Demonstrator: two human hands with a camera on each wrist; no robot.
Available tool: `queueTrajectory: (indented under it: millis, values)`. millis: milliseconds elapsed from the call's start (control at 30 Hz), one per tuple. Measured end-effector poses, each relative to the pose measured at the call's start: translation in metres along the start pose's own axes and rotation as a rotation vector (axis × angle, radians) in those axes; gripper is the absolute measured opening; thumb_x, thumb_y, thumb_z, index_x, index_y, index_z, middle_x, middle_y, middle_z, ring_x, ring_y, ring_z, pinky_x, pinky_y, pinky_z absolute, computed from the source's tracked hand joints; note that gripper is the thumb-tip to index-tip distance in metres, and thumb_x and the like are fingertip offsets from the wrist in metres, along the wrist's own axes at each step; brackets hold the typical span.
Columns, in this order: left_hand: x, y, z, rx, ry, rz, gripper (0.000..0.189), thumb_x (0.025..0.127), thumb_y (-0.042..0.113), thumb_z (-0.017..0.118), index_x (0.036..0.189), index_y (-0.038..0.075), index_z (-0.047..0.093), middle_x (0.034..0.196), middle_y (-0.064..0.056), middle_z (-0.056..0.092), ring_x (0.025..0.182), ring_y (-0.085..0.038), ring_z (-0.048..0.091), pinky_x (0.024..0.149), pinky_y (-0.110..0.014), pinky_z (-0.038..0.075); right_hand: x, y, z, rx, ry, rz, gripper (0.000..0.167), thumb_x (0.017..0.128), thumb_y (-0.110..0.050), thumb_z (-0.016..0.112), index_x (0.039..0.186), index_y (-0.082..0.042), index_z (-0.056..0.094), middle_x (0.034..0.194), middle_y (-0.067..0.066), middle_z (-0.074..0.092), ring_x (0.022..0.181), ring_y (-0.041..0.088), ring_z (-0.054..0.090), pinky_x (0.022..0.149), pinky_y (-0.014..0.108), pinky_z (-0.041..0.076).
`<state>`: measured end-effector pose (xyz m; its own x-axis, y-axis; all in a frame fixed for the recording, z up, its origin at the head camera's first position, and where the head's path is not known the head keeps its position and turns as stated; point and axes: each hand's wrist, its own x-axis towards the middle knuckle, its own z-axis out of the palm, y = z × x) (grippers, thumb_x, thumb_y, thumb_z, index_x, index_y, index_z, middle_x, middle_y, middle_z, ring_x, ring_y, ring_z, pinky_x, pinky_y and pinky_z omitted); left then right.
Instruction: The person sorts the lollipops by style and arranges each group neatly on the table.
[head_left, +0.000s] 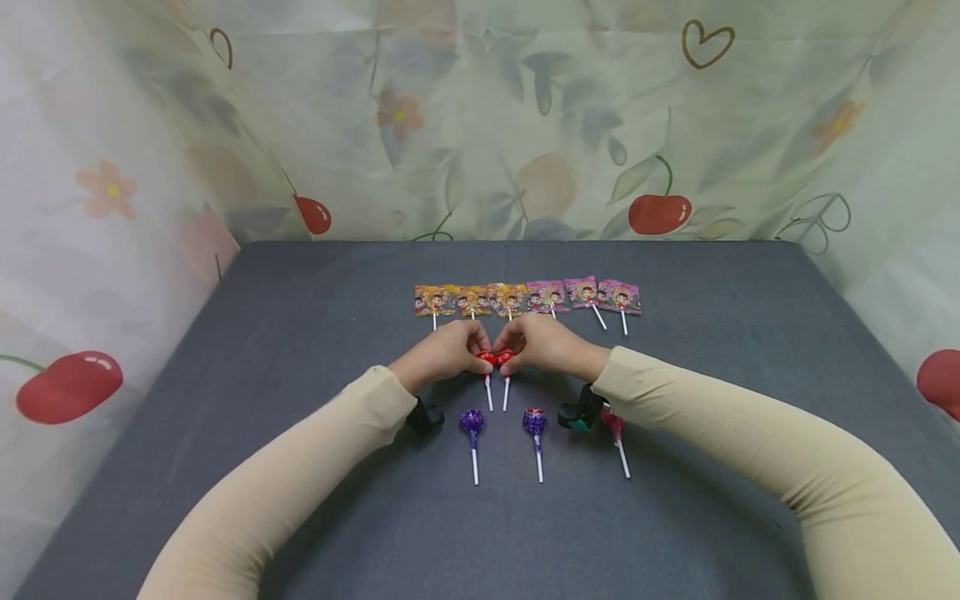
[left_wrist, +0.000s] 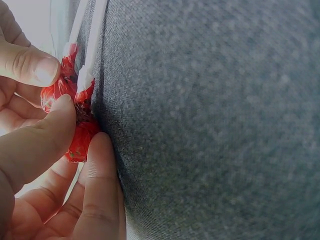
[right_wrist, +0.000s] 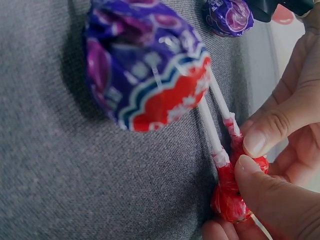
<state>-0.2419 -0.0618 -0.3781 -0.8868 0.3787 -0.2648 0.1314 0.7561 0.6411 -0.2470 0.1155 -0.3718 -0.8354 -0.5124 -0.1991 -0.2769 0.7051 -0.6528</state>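
Note:
Two red-wrapped lollipops lie side by side on the dark table, sticks toward me. My left hand [head_left: 450,350] pinches the head of the left red lollipop [left_wrist: 84,142] between thumb and fingers. The right red lollipop [right_wrist: 231,204] is pinched the same way by my right hand [head_left: 553,343]. Thumbs and fingertips of both hands come close together over the two candy heads. In front of the hands lie two purple lollipops, a left one [head_left: 472,422] and a right one [head_left: 534,422]. A pinkish-red lollipop [head_left: 615,427] lies partly hidden under my right wrist.
Behind the hands runs a row of flat-wrapped lollipops, yellow packets [head_left: 434,300] on the left and pink packets [head_left: 620,297] on the right. A patterned curtain [head_left: 480,125] encloses the table [head_left: 315,283] at the back and sides. Dark wrist cameras hang below both wrists.

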Motion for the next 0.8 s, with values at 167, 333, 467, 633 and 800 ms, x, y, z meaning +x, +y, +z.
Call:
queueTrajectory:
  millis: [167, 333, 467, 633, 800]
  values:
    - [0.0, 0.0, 0.0, -0.004, -0.004, -0.002, 0.021, 0.083, 0.014, 0.077, 0.094, 0.006, 0.061, 0.082, -0.003, 0.057, 0.072, -0.014, 0.049, 0.062, -0.024, 0.039, -0.001, -0.001, 0.0, 0.008, 0.001, 0.005, 0.028, 0.076, -0.009, 0.082, 0.102, -0.004, 0.072, 0.095, 0.008, 0.074, 0.082, 0.013, 0.066, 0.07, 0.025, 0.049]
    - [0.0, 0.0, 0.0, -0.001, -0.003, -0.003, 0.021, 0.083, 0.014, 0.077, 0.094, 0.007, 0.061, 0.083, -0.003, 0.057, 0.073, -0.015, 0.05, 0.063, -0.024, 0.039, -0.004, -0.003, -0.003, 0.024, -0.006, 0.009, 0.028, 0.078, -0.009, 0.08, 0.104, -0.004, 0.072, 0.099, 0.009, 0.074, 0.091, 0.017, 0.068, 0.076, 0.029, 0.052]
    - [-0.001, 0.001, 0.0, -0.005, -0.003, 0.0, 0.021, 0.082, 0.014, 0.077, 0.094, 0.007, 0.061, 0.082, -0.002, 0.057, 0.073, -0.015, 0.05, 0.063, -0.024, 0.039, -0.009, -0.006, -0.01, 0.028, -0.002, 0.021, 0.03, 0.08, -0.01, 0.079, 0.108, -0.003, 0.071, 0.108, 0.01, 0.072, 0.101, 0.023, 0.068, 0.083, 0.034, 0.053]
    - [-0.002, 0.0, 0.0, -0.013, 0.0, 0.012, 0.021, 0.082, 0.013, 0.078, 0.094, 0.007, 0.061, 0.081, -0.002, 0.057, 0.072, -0.014, 0.05, 0.063, -0.024, 0.039, -0.025, -0.013, -0.028, 0.04, 0.031, -0.02, 0.037, 0.084, -0.015, 0.076, 0.118, -0.004, 0.067, 0.12, 0.014, 0.067, 0.113, 0.028, 0.063, 0.091, 0.04, 0.051]
    - [-0.001, 0.0, 0.0, -0.014, 0.004, 0.01, 0.022, 0.082, 0.014, 0.078, 0.094, 0.007, 0.061, 0.082, -0.003, 0.057, 0.072, -0.014, 0.05, 0.063, -0.024, 0.04, -0.053, -0.011, -0.042, 0.103, 0.095, -0.082, 0.041, 0.085, -0.022, 0.076, 0.123, -0.013, 0.063, 0.126, 0.008, 0.064, 0.118, 0.025, 0.059, 0.094, 0.042, 0.049]
